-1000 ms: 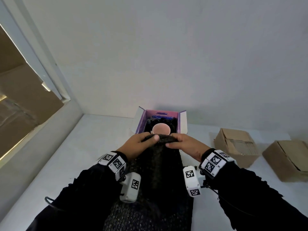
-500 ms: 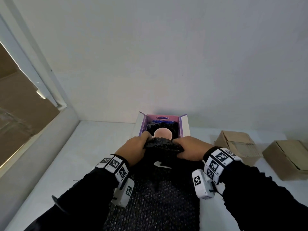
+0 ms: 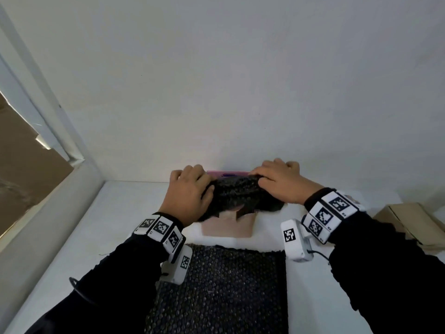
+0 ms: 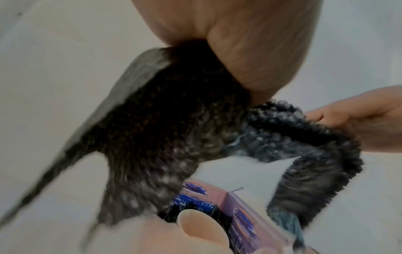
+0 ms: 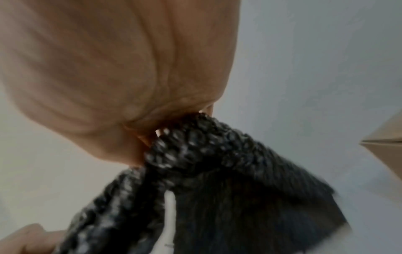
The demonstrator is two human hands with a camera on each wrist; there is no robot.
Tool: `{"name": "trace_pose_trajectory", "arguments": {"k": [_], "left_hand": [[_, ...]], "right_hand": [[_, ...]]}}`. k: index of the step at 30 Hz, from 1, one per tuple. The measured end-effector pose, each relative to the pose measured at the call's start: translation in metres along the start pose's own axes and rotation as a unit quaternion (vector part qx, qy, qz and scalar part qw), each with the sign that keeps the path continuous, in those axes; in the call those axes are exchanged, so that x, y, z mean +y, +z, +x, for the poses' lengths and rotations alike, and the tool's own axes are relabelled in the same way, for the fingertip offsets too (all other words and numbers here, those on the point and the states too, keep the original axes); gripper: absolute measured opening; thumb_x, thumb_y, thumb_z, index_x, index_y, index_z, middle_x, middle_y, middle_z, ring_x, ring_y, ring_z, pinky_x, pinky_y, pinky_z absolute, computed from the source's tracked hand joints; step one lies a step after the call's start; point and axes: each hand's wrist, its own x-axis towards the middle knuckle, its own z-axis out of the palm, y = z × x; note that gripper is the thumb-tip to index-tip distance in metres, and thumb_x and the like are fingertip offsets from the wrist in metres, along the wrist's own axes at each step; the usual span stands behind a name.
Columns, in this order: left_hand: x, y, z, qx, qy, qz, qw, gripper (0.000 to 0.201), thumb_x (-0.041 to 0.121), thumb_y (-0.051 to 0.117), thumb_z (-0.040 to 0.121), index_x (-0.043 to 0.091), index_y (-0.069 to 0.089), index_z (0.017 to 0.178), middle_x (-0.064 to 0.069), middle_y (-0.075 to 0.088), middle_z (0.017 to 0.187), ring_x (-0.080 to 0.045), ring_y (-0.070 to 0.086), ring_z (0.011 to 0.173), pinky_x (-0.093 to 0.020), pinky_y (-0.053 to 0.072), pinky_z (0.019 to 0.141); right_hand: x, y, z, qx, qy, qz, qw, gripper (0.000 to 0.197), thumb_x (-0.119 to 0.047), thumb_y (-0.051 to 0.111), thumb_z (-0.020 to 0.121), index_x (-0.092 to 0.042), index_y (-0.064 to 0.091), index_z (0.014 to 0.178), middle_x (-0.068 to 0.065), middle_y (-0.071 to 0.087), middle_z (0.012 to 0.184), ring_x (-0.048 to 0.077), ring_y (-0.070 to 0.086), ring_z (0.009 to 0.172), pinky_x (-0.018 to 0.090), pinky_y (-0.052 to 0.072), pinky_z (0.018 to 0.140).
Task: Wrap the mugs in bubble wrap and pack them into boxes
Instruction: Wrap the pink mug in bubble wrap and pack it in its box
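Note:
Both hands hold a crumpled piece of black bubble wrap [image 3: 238, 194] over the open pink box [image 3: 228, 229] by the far wall. My left hand [image 3: 190, 196] grips its left end and my right hand [image 3: 279, 184] pinches its right end. In the left wrist view the wrap [image 4: 174, 128] hangs over the box [image 4: 239, 202], and the pale pink mug rim [image 4: 200, 223] shows inside. The right wrist view shows the wrap [image 5: 206, 154] bunched under my right palm [image 5: 119, 68]. From the head view the mug is hidden under the wrap.
A second sheet of black bubble wrap [image 3: 216, 285] lies flat on the white table [image 3: 96, 237] between my forearms. A brown cardboard box [image 3: 409, 225] sits at the right. The wall is right behind the pink box, and a window frame [image 3: 48, 131] runs along the left.
Both hands have moved forward with the wrap, from the near side of the pink box to over its opening. The mug, seen earlier in the head view, is now covered.

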Motion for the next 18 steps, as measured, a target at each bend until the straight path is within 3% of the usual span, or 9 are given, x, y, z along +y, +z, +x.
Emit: {"name": "trace_pose_trajectory", "arguments": {"k": [3, 7, 10, 14, 16, 18], "left_hand": [[-0.006, 0.000, 0.013, 0.040, -0.010, -0.011, 0.999, 0.016, 0.020, 0.061, 0.080, 0.023, 0.061, 0.096, 0.006, 0.059, 0.101, -0.019, 0.053, 0.091, -0.037, 0.033, 0.081], [-0.001, 0.012, 0.021, 0.039, 0.012, -0.003, 0.999, 0.018, 0.010, 0.059, 0.069, 0.023, 0.056, 0.081, 0.009, 0.062, 0.081, -0.021, 0.056, 0.080, -0.036, 0.031, 0.078], [0.005, 0.034, 0.013, 0.015, 0.047, 0.031, 0.998, 0.019, 0.010, 0.051, 0.070, 0.025, 0.057, 0.079, 0.009, 0.057, 0.079, -0.021, 0.051, 0.077, -0.034, 0.028, 0.072], [0.008, 0.070, -0.005, -0.075, 0.094, 0.062, 0.991, 0.040, 0.015, 0.044, 0.075, 0.028, 0.066, 0.105, 0.005, 0.056, 0.087, -0.022, 0.050, 0.078, -0.035, 0.032, 0.066], [0.009, 0.083, -0.010, -0.127, 0.108, 0.070, 0.983, 0.046, 0.016, 0.036, 0.073, 0.031, 0.071, 0.100, 0.005, 0.057, 0.088, -0.022, 0.050, 0.076, -0.034, 0.036, 0.063], [0.009, 0.092, -0.012, -0.178, 0.101, 0.083, 0.975, 0.044, 0.014, 0.040, 0.072, 0.033, 0.073, 0.093, 0.006, 0.060, 0.084, -0.020, 0.051, 0.073, -0.032, 0.038, 0.061]], "right_hand": [[0.006, -0.013, 0.013, 0.096, -0.035, -0.063, 0.993, 0.020, -0.031, 0.061, 0.086, -0.036, 0.060, 0.105, -0.017, 0.052, 0.096, 0.015, 0.038, 0.105, 0.039, 0.021, 0.089], [0.013, -0.007, 0.027, 0.154, -0.086, -0.095, 0.980, 0.020, -0.019, 0.068, 0.075, -0.033, 0.059, 0.086, -0.016, 0.050, 0.084, 0.015, 0.040, 0.092, 0.034, 0.021, 0.075], [0.021, 0.021, 0.036, 0.114, -0.113, -0.119, 0.980, 0.027, -0.007, 0.066, 0.067, -0.031, 0.058, 0.077, -0.015, 0.046, 0.080, 0.017, 0.045, 0.086, 0.033, 0.024, 0.072], [0.034, 0.063, 0.042, 0.000, -0.135, -0.146, 0.980, 0.021, -0.011, 0.067, 0.064, -0.029, 0.061, 0.073, -0.012, 0.049, 0.081, 0.018, 0.049, 0.085, 0.030, 0.012, 0.069], [0.036, 0.077, 0.044, -0.041, -0.141, -0.155, 0.977, 0.019, -0.013, 0.070, 0.064, -0.029, 0.061, 0.072, -0.010, 0.053, 0.083, 0.017, 0.050, 0.086, 0.031, 0.014, 0.069], [0.037, 0.085, 0.047, -0.062, -0.139, -0.162, 0.975, 0.016, -0.013, 0.066, 0.070, -0.029, 0.063, 0.074, -0.009, 0.055, 0.087, 0.016, 0.049, 0.089, 0.032, 0.021, 0.075]]}}
